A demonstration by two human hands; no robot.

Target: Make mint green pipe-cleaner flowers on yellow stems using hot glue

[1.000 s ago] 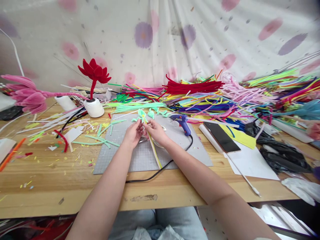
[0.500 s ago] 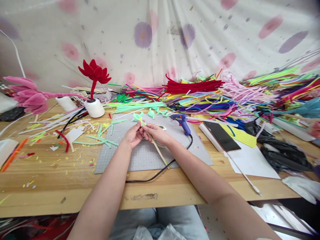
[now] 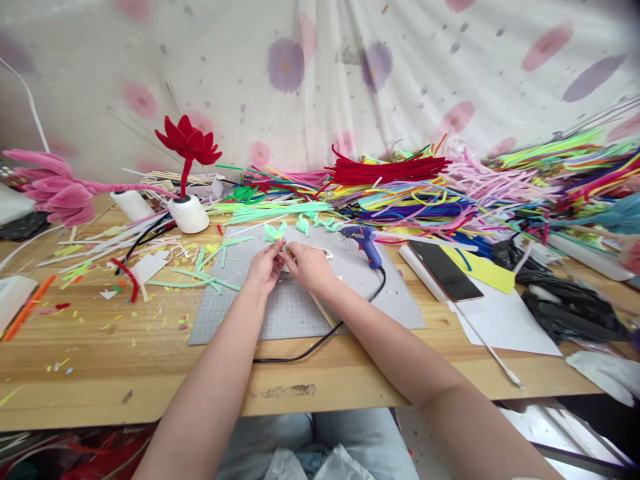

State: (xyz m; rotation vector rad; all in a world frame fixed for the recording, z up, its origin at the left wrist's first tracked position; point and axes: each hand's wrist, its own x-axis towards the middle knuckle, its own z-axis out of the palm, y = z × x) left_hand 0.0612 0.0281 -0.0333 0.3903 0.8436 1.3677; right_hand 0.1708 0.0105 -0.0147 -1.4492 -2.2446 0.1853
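My left hand [image 3: 266,268] is closed in a pinch just below a mint-green pipe-cleaner flower [image 3: 275,232] with a bit of yellow at its middle. Beside it, my right hand [image 3: 307,265] pinches close under the same flower, its fingertips meeting those of the left. A pale strip [image 3: 323,309] runs from under the right hand down toward the mat's front edge. Both hands are over a grey cutting mat [image 3: 290,320]. Mint-green petal pieces [image 3: 303,225] lie behind the flower. To the right of my hands rests a purple glue gun [image 3: 367,248].
The glue gun's black cord [image 3: 320,345] loops across the mat's front. A phone [image 3: 445,270] lies on the right. Bundles of pipe cleaners [image 3: 390,170] line the back. A red flower in a white pot [image 3: 189,215] stands left. Part of another person's hand [image 3: 631,253] shows far right.
My right hand has shifted up and closer to the flower's base, its back now turned more upward. The flower has tipped slightly left. The pale strip is more covered by my right hand and forearm.
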